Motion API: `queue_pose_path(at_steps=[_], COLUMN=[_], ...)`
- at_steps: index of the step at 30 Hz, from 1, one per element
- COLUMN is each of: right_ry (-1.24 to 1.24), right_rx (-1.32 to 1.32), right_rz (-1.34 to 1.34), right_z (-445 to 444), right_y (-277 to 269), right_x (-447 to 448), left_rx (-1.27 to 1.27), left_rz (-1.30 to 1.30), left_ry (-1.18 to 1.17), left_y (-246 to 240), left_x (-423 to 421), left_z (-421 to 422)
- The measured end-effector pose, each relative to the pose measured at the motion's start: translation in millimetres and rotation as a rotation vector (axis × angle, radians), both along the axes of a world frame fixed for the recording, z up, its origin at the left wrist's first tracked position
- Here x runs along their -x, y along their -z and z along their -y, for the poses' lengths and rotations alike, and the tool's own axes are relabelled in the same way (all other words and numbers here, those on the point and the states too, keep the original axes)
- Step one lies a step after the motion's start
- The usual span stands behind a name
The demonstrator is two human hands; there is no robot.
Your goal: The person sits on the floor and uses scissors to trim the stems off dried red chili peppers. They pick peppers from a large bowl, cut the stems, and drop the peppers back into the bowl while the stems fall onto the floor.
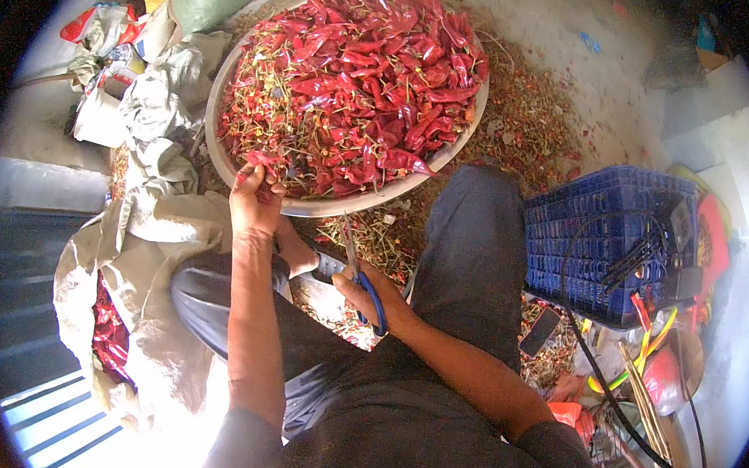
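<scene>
Before me stands a wide round metal basin (478, 120) heaped with dried red chillies (386, 83); stalks and broken bits lie thick on its left side. My left hand (257, 197) is at the basin's near left rim, its fingertips pinched on a dried red chilli (263, 158). Scissors with blue handles (372, 303) are in my right hand (370, 293), below the basin and between my knees. Their blades point up towards the rim and look nearly closed. Part of the right hand's grip is hidden.
A woven sack (163, 323) with red chillies inside lies at my left, near crumpled sacks (161, 95). On the right are a blue plastic crate (591, 251), a black cable (592, 363), a phone (540, 331) and a bundle of thin sticks (653, 421). Stalks litter the floor.
</scene>
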State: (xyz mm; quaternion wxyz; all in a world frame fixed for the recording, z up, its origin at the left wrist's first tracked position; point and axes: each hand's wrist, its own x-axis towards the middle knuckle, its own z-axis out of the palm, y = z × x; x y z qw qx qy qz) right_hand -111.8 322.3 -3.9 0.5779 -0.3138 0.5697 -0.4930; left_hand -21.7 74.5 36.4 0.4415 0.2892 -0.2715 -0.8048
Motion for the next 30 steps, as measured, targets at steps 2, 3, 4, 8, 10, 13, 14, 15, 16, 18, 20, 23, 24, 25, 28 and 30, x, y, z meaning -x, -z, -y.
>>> queue_pose_path(at_steps=[2,3,4,8,10,13,14,15,16,18,20,23,24,25,28,30], right_ry=[0.031,0.044,0.072,0.002,-0.035,0.002,0.022,0.043,0.031,0.009,0.078,0.080,0.114,0.148,0.144,0.118], right_rx=[0.031,0.046,-0.003,0.015,-0.018,-0.032,-0.010,0.009,-0.004,-0.034,0.001,-0.024,-0.011,0.006,-0.002,-0.017], right_rz=[-0.068,-0.099,0.107,-0.063,-0.121,-0.091,-0.082,-0.071,-0.047,0.001,0.116,0.181,0.245,0.308,0.166,0.146], right_z=[-1.4,-1.5,-1.1,-0.3,0.9,-0.5,-1.4,-1.7,-1.1,0.4,0.2,1.8,2.2,2.7,2.5,3.6], right_y=[3.1,0.4,-2.5,-12.0,-15.8,-18.1,-17.2,-17.7,-18.7,-20.6,-7.2,0.4,-0.3,-1.2,3.9,-0.6], right_x=[-2.8,-4.2,-4.1,2.9,6.6,3.7,3.5,3.1,3.8,7.2,-2.8,-4.7,-5.6,-6.3,-5.8,-5.3], left_rx=[0.004,-0.010,-0.020,-0.025,0.002,-0.127,-0.140,-0.047,0.046,0.174,0.455,0.991,1.041,1.095,1.186,1.072], left_rz=[-0.197,-0.225,-0.275,-0.352,-0.409,-0.114,-0.021,0.116,0.253,0.548,0.870,1.486,1.567,1.646,1.682,1.708], left_ry=[0.084,0.028,0.035,0.009,0.012,-0.186,-0.239,-0.170,-0.098,-0.030,0.056,0.170,0.254,0.337,0.347,0.310], left_y=[1.2,-3.6,-3.7,-13.8,-20.3,-11.9,-9.9,-5.5,1.5,18.2,36.8,52.9,51.8,48.0,50.4,64.1], left_x=[-3.9,-4.3,-7.6,-10.4,-10.8,-16.4,-12.9,-12.5,-13.0,-8.8,8.4,26.8,37.8,48.4,54.6,41.7], left_z=[-10.9,-21.8,-28.7,-45.9,-50.1,-35.3,-35.7,-32.2,-25.8,-16.0,-10.0,2.0,0.7,-0.6,6.1,22.4])
